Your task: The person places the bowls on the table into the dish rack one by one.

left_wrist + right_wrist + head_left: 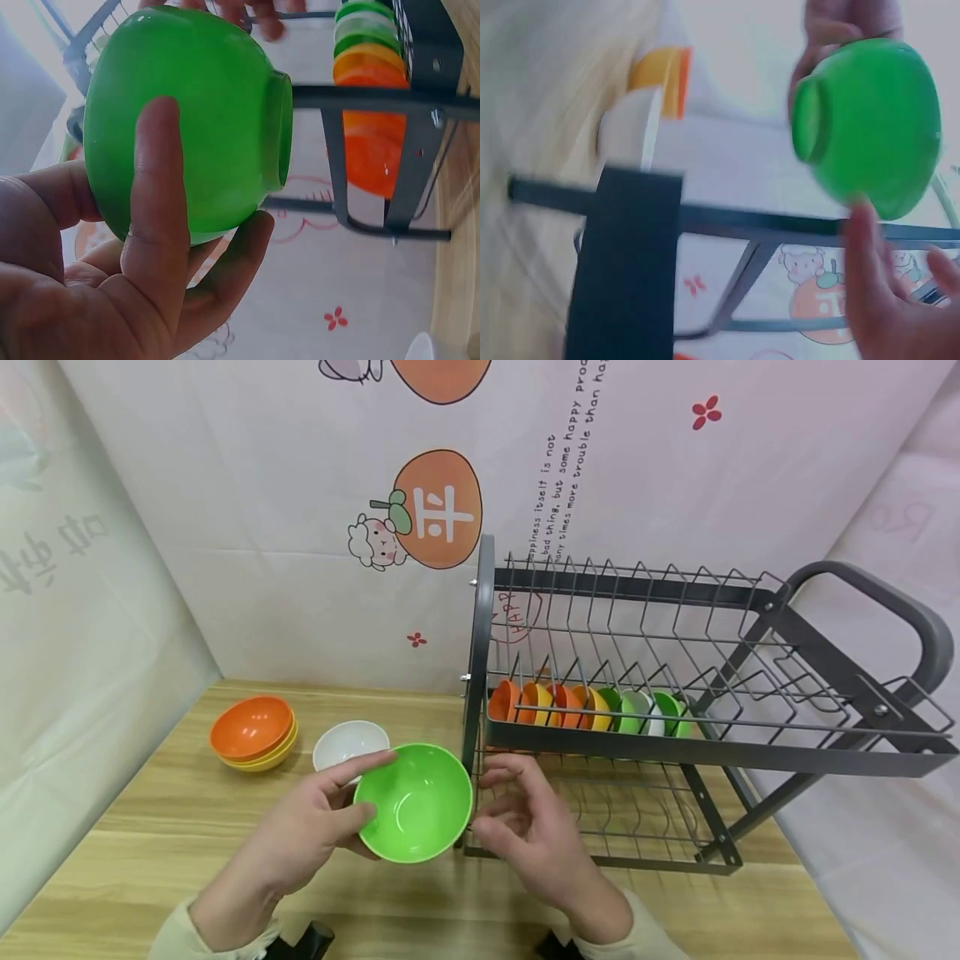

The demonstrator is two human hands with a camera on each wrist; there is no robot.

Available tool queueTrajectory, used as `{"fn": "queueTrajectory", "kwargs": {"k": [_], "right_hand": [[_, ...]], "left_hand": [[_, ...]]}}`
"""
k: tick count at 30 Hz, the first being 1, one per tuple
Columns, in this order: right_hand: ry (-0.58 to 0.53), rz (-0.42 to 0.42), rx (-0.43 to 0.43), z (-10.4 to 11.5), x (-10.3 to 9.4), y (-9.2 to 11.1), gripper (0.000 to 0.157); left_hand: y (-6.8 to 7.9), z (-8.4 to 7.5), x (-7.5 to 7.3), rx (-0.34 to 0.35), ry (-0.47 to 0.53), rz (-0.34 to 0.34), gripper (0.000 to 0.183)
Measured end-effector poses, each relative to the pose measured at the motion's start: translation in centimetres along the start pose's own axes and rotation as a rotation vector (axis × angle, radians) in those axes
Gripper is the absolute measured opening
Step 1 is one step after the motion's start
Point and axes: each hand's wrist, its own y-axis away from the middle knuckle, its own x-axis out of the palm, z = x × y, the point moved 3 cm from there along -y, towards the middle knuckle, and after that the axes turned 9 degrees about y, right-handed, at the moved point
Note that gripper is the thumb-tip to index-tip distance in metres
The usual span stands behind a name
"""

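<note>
"Two hands and one green bowl (420, 802) between them. Which has it?"

"Only the left hand (303, 827), grasping it, thumb over the inside and index finger on the rim. The right hand (532, 835) is free of any grip, fingers loosely bent beside the bowl. I cannot tell whether a fingertip touches it."

"And the others?"

"One white bowl (348, 739) on the table (135, 860), toward its back edge. Near the back left corner, one orange bowl (247, 727) sits nested on yellow bowls (291, 747); how many, I cannot tell. One two-tier rack (750, 754) carries a row of bowls (597, 714) on edge along its upper tier's front rail, toward the left corner: orange, yellow, green, white, too overlapped to count surely."

"How does the held one look?"

"Bright, glossy green, plain, round, with a raised foot ring. It is tilted, mouth toward the head camera, above the table just off the rack's left edge."
</note>
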Motion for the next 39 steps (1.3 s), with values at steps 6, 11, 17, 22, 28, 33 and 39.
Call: {"fn": "queueTrajectory", "kwargs": {"k": [6, 11, 17, 22, 28, 33, 39], "right_hand": [[-0.353, 0.208, 0.203, 0.3, 0.1, 1.2, 0.060], [-0.476, 0.240, 0.207, -0.3, -0.4, 1.6, 0.065], [-0.486, 0.291, 0.235, -0.9, -2.1, 1.7, 0.066], [-0.531, 0.304, 0.267, -1.0, -3.6, 1.5, 0.066], [-0.443, 0.267, 0.341, -0.9, -7.0, 1.6, 0.070], [0.008, 0.161, 0.419, -0.8, -9.7, 1.7, 0.064], [0.490, 0.093, 0.460, -1.3, -9.0, 0.9, 0.075]], "left_hand": [[0.3, 0.4, 1.7, -0.007, 0.000, 0.086, 0.051], [0.4, 0.9, 3.0, -0.012, 0.047, 0.101, 0.053], [0.0, 1.4, 4.3, -0.039, 0.102, 0.126, 0.054], [-0.6, 1.8, 4.9, -0.051, 0.101, 0.147, 0.055], [-1.6, 1.7, 4.9, 0.112, -0.189, -0.008, 0.055], [-3.0, 1.9, 4.7, 0.461, -0.506, -0.123, 0.065], [-4.7, 2.6, 5.0, 0.858, -0.724, -0.015, 0.076]]}}
